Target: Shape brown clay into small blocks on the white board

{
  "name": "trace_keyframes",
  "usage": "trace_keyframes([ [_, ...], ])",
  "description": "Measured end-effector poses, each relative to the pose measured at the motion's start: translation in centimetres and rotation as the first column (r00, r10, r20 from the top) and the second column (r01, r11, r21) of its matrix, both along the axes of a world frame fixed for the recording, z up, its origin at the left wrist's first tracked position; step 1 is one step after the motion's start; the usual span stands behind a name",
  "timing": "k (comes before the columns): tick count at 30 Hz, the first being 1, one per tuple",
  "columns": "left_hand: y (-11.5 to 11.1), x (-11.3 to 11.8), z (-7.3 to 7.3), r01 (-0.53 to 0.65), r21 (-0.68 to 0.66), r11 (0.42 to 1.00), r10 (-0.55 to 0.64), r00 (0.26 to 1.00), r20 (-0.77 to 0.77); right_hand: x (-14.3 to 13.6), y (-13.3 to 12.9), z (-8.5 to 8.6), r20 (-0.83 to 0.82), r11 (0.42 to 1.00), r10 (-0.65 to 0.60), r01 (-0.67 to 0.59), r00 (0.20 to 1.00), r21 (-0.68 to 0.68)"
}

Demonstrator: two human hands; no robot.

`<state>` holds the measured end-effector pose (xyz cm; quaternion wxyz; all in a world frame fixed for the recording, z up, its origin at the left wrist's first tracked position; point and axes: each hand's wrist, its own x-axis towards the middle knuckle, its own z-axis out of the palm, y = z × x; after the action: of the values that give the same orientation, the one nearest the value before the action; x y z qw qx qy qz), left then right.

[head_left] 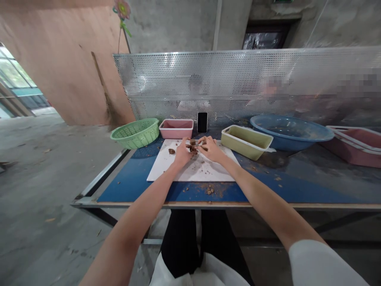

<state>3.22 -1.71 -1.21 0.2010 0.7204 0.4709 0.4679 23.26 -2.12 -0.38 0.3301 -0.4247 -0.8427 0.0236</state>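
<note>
So both hands are out over the white board [160, 169], which lies flat on the blue counter [125, 186]. The left hand [183, 150] has its fingers curled around some brown lumps [193, 149] near the middle of the board's far half, so that grip is partly closed on them. The right hand [210, 149] comes in from the other side, thumb and fingers bent together around something small right beside the lumps. Too tiny and blurry to say what it is, and I can't tell if that grip is fully closed.

There's a loose brown chunk [172, 151] on the board just left of the left hand, plus crumbs scattered over the white surface. More little bits [210, 190] sit on the counter in front of the board's near edge.

Behind the board there's a pink basin [176, 134] and a black-screened phone [202, 122] standing upright. The green basket [137, 137] is off to the left of the pink basin. Over on the right you've got a yellow-green tub [245, 145], then a big round blue basin [291, 139] and a darker pink tub [357, 153] at the far right.
</note>
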Motion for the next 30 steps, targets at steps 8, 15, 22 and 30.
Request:
trace_keyframes([
  [8,-0.1,0.0,0.4,-0.012,0.006,1.0,0.011,0.999,0.045,-0.2,-0.2,0.1,-0.051,1.0,0.003,-0.002,0.999,0.009],
  [15,-0.1,0.1,0.4,-0.011,0.06,0.998,0.003,0.99,0.142,-0.2,-0.3,0.2,-0.092,0.999,-0.009,0.012,0.996,0.033],
  [22,0.1,0.0,0.3,0.013,0.151,0.988,-0.022,0.998,0.06,-0.3,0.6,-0.1,-0.332,1.0,-0.01,0.012,0.943,0.004],
  [30,0.1,-0.3,0.1,0.071,0.258,0.963,-0.059,0.997,-0.055,-0.9,1.2,-0.5,-0.34,0.997,-0.079,0.071,0.937,-0.036],
])
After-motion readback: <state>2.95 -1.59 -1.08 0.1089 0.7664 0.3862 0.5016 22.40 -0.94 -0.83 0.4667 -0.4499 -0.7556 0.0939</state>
